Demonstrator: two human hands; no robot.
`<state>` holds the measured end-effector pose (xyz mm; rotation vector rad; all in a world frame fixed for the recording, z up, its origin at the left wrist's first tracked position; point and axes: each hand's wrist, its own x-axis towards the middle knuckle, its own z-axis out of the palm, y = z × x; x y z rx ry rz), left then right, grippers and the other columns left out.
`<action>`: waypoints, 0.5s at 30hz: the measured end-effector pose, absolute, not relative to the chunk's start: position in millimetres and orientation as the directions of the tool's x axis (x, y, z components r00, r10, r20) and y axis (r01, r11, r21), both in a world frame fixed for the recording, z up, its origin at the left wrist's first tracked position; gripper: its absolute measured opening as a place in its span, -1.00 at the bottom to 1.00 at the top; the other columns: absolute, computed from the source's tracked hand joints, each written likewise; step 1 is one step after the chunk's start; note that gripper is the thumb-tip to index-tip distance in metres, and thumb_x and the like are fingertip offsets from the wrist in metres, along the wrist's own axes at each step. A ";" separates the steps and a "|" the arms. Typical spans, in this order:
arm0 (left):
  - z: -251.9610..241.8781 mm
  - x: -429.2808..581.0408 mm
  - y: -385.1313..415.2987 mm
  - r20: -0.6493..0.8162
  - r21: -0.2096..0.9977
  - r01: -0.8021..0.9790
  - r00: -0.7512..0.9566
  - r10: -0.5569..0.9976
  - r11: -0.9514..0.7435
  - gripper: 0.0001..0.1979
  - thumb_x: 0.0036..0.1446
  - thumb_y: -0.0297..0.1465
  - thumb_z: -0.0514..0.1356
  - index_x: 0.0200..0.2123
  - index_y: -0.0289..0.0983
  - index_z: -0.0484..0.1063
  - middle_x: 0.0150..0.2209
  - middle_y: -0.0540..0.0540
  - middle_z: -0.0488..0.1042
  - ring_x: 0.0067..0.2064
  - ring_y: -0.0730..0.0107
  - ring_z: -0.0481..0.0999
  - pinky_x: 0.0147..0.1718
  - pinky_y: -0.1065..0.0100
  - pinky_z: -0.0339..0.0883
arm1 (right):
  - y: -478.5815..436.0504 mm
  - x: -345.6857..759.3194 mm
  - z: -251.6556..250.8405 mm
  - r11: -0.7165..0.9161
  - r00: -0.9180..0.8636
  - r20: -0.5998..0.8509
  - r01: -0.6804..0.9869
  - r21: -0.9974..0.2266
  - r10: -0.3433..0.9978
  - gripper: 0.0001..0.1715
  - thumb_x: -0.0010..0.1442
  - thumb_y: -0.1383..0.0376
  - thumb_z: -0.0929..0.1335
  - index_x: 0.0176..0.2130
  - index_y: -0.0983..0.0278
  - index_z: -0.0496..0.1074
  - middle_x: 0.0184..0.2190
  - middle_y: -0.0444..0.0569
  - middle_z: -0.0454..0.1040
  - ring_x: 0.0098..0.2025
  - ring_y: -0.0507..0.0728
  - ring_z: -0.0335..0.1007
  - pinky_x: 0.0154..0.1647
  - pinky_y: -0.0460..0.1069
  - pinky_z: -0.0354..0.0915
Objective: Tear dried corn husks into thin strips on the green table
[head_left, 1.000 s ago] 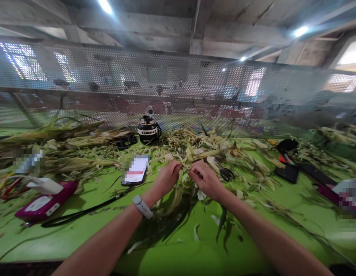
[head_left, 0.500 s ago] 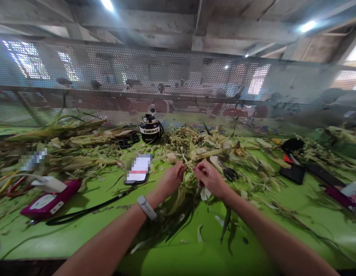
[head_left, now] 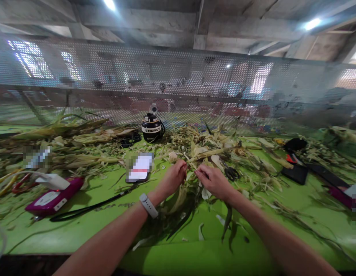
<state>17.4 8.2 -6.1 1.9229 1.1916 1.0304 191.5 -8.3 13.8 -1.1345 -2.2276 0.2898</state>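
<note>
Near the middle of the green table, my left hand (head_left: 177,174) has its fingers pressed together over the plant scraps; whatever it pinches is too small to make out. A light wristband (head_left: 149,206) is on that wrist. Just to its right, my right hand (head_left: 212,181) is closed in a similar pinch, with a small gap between the two hands. Behind them lies a heap of pale, dry husks (head_left: 206,150). Black scissors (head_left: 232,173) rest to the right of my right hand. A small pale round lump (head_left: 172,157) sits behind my left hand.
A phone (head_left: 140,167) lies left of my hands, its strap running toward a magenta power bank (head_left: 54,196). A black jar (head_left: 151,128) stands before the perforated screen (head_left: 178,92). More husks (head_left: 80,134) are piled left. A black wallet-like item (head_left: 295,172) lies right.
The whole view has shifted slightly, so most things appear a little further right. My fingers have moved slightly, and both hands stay close together over the scraps.
</note>
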 end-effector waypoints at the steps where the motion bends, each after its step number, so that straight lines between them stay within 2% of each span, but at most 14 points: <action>1: -5.9 17.5 8.1 0.274 0.835 0.402 0.285 0.919 -0.374 -0.73 0.24 -0.29 -0.12 -0.50 -0.21 0.13 -0.67 0.12 0.22 -0.62 0.50 0.22 -0.54 0.43 0.09 | -9.1 191.8 15.6 0.614 -0.438 0.438 0.647 -0.453 0.785 -0.73 0.24 0.28 0.19 -0.49 0.25 0.23 -0.62 -0.17 0.23 -0.54 0.01 0.12 -0.48 -0.10 0.02; 8: -3.5 18.1 4.2 0.315 0.820 0.401 0.282 0.906 -0.409 -0.72 0.21 -0.27 -0.10 -0.52 -0.22 0.15 -0.69 0.10 0.22 -0.62 0.50 0.22 -0.55 0.43 0.08 | -13.8 192.6 22.6 0.630 -0.414 0.486 0.617 -0.471 0.769 -0.76 0.22 0.27 0.19 -0.47 0.26 0.25 -0.61 -0.17 0.22 -0.56 0.00 0.10 -0.49 -0.11 0.03; 15: 1.9 19.1 3.5 0.293 0.841 0.371 0.298 0.908 -0.393 -0.76 0.20 -0.30 -0.08 -0.51 -0.22 0.15 -0.65 0.09 0.29 -0.61 0.51 0.28 -0.54 0.44 0.14 | -12.9 194.1 20.4 0.643 -0.412 0.502 0.584 -0.494 0.760 -0.74 0.23 0.26 0.18 -0.48 0.25 0.22 -0.61 -0.18 0.20 -0.55 0.00 0.09 -0.49 -0.11 0.03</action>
